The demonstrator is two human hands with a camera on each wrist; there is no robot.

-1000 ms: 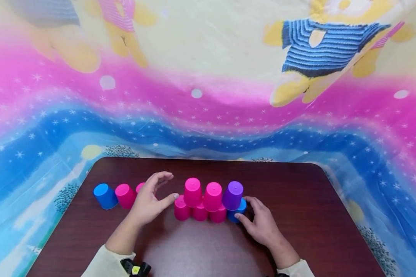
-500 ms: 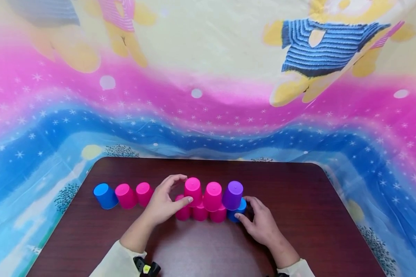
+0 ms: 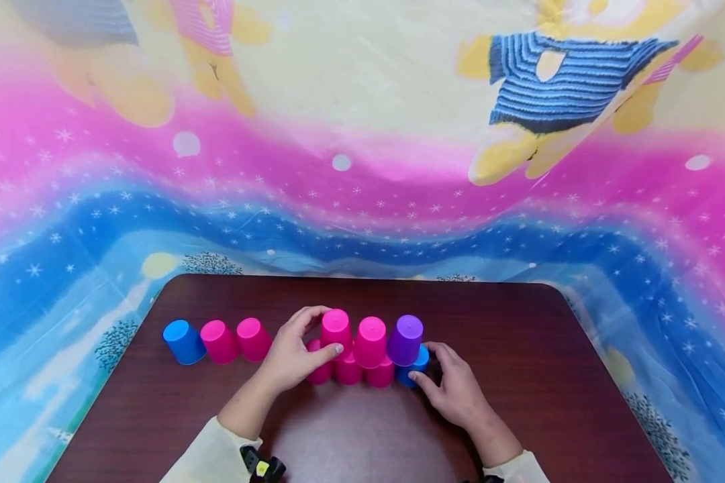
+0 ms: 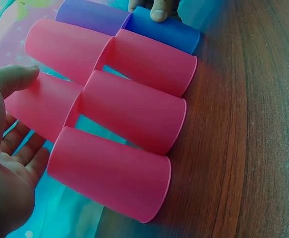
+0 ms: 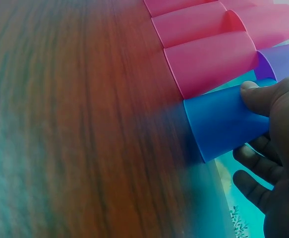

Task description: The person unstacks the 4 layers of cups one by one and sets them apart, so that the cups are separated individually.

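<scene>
Upside-down plastic cups stand in two tiers. Three pink cups (image 4: 114, 173) and a blue cup (image 5: 223, 124) make the lower row. Above them sit a pink cup (image 3: 335, 330) at the left, another pink cup (image 3: 370, 342) in the middle and a purple cup (image 3: 405, 341) at the right. My left hand (image 3: 291, 352) holds the upper left pink cup, thumb in front and fingers behind it. My right hand (image 3: 457, 390) grips the lower blue cup at the right end, its thumb on the near side.
Left of the stack, a second blue cup (image 3: 184, 342) and two more pink cups (image 3: 220, 342) stand upside down in a row. All rest on a dark brown table (image 3: 507, 335). A patterned cloth (image 3: 362, 201) hangs behind the table's far edge.
My left hand has moved right from beside the stack and taken hold of the upper left pink cup, uncovering the pink cup at the left. The right hand stays in place.
</scene>
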